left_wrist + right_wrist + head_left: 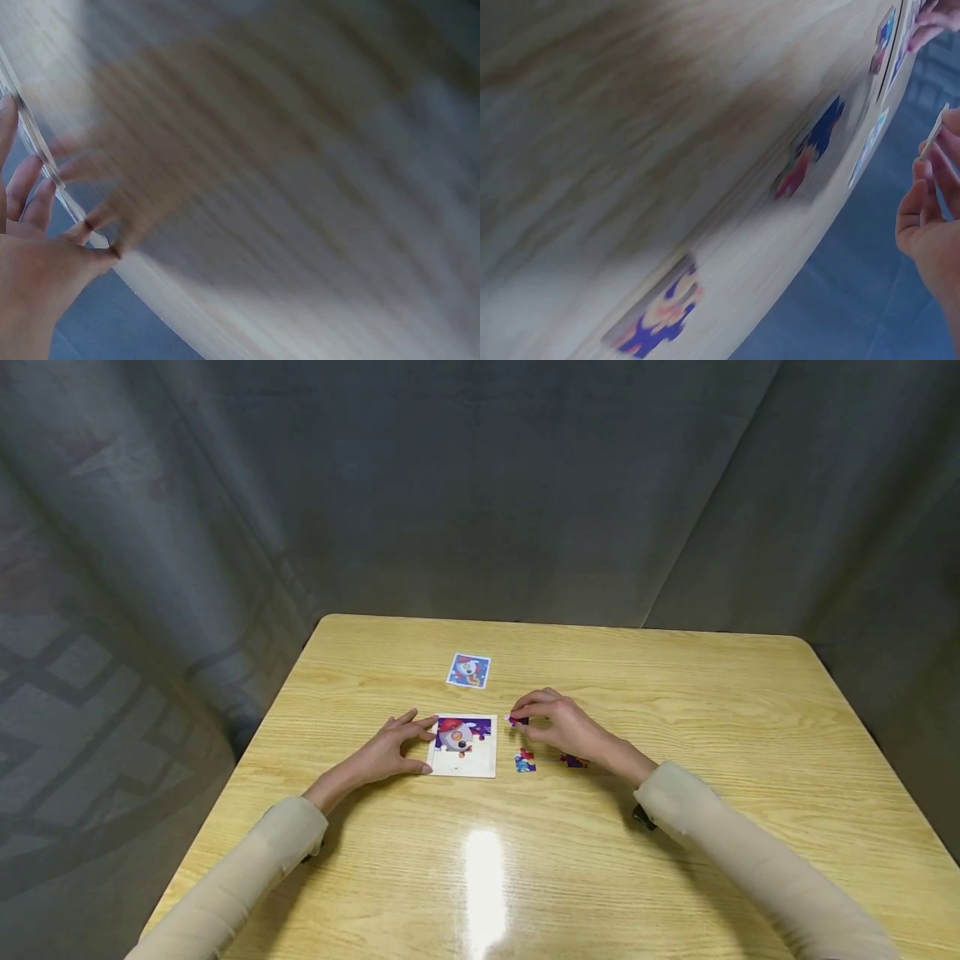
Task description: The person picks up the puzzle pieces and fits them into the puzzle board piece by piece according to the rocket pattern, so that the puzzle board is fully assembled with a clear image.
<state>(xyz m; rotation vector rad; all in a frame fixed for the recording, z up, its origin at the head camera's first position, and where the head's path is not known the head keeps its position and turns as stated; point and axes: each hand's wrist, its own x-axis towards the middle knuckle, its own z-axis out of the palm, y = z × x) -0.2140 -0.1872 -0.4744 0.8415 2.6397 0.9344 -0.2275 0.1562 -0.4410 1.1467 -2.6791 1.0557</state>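
At the left, the left hand (390, 750) lies with its fingers spread wide, the fingertips and thumb touching the left edge of a white puzzle tray (483, 765) on the tabletop (360, 877). The tray looks nearly square, so neither side reads as its long axis; its picture stands upright, red hat toward the far edge, with joined pieces filling the upper part. Just beyond lies a small picture card (468, 671), slightly turned, its red hat also toward the far edge.

To the right of the tray, the right hand (564, 725) pinches a puzzle piece (517, 721) between thumb and fingers, near the tray's upper right corner. The piece points left toward the tray; the right wrist view shows it edge-on, its long axis slanting from lower left to upper right, clear of the tabletop.

Below it lies a red-and-blue piece (525, 762). Farther right, a purple-and-orange piece (575, 762) stretches lengthwise left to right, partly covered by the right arm.
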